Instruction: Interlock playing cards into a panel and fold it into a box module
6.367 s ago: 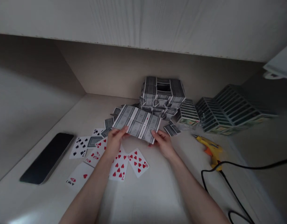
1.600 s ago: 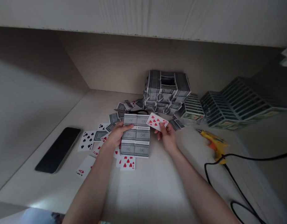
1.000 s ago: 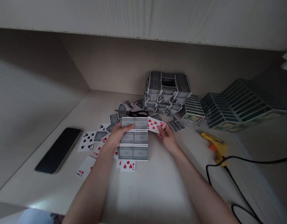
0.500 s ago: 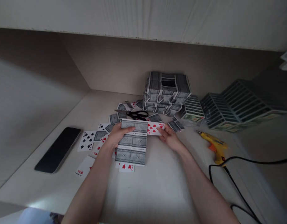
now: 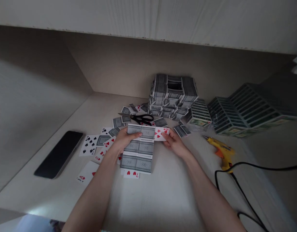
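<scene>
Card panel (image 5: 138, 149) and an eight of hearts (image 5: 159, 133) held edge to edge

In the head view, the left hand (image 5: 122, 141) pinches the panel's far left part, thumb on top, fingers mostly hidden beneath. The right hand (image 5: 175, 144) pinches the eight of hearts by its right end; its left end disappears at the panel's far right edge. The panel is above the middle of the bench (image 5: 148, 203), partly covering a seven of hearts (image 5: 131, 174). Scissors (image 5: 143, 119) lie just beyond it, a yellow glue gun (image 5: 222, 153) to the right, a phone (image 5: 59, 155) to the left.
</scene>
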The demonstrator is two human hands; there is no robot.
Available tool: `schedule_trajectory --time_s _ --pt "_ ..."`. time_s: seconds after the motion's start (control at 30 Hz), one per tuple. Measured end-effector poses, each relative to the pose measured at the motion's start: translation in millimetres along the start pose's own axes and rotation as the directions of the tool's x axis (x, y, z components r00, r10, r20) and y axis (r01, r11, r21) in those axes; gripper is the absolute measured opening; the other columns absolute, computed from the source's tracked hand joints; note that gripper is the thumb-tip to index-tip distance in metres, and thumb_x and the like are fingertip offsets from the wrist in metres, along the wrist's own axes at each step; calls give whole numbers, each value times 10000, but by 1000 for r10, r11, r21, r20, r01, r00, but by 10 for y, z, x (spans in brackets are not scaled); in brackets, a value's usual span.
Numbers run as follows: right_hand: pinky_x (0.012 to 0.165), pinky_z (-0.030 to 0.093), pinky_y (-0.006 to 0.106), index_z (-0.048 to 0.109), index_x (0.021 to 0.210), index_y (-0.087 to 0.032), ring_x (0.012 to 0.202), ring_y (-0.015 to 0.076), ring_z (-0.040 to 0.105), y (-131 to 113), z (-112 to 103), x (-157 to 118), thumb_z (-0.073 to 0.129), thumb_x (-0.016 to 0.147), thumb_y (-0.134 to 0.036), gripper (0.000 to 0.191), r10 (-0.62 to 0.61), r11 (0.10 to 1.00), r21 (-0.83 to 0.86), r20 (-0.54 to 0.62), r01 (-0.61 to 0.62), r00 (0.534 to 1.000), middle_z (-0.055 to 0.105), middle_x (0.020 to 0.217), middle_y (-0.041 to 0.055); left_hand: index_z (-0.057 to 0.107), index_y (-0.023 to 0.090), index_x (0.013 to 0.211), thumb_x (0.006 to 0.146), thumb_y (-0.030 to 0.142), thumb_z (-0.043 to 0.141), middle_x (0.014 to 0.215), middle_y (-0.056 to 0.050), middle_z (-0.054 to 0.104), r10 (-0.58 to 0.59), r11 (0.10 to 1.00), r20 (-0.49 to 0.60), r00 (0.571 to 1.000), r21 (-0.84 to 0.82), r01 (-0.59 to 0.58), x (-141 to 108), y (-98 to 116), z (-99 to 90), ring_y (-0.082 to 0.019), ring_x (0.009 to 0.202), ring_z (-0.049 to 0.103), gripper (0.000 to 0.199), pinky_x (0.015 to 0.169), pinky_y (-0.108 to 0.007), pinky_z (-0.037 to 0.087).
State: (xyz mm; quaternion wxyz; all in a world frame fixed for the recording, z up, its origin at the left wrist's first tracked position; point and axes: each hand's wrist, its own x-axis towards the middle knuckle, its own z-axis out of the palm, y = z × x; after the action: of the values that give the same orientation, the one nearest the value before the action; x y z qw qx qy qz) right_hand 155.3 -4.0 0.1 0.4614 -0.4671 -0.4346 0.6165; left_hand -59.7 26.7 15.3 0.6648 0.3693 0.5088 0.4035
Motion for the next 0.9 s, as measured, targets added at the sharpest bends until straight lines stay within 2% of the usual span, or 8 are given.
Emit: schedule_trajectory --time_s 0.3,0.53,0.9 --pt "322 136 169 490 820 -207 330 30 224 0 67 -7 582 743 -525 340 -62 993 -95 8 62 998 385 448 -118 671 153 793 511 255 817 761 -36 715 -4 1000 26 1000 0 4 26 -54 19 -196 650 653 333 637 -318 534" --pt "311 192 180 457 863 -212 309 58 250 61 79 3 462 838 -507 296 -113 963 -246 20 115 993 353 388 -124 660 146 757 506 273 815 729 -18 698 70 994 -52 996 83 -66 34 -75 73 -165 626 629 321 603 -275 513" --pt "304 210 185 413 792 -220 292 63 273 58 106 5 453 834 -522 307 -116 959 -261 -11 109 993 363 376 -126 672 137 770 486 273 818 735 -27 704 50 998 -39 998 49 -48 43 -112 136 -172 633 631 348 629 -292 510"
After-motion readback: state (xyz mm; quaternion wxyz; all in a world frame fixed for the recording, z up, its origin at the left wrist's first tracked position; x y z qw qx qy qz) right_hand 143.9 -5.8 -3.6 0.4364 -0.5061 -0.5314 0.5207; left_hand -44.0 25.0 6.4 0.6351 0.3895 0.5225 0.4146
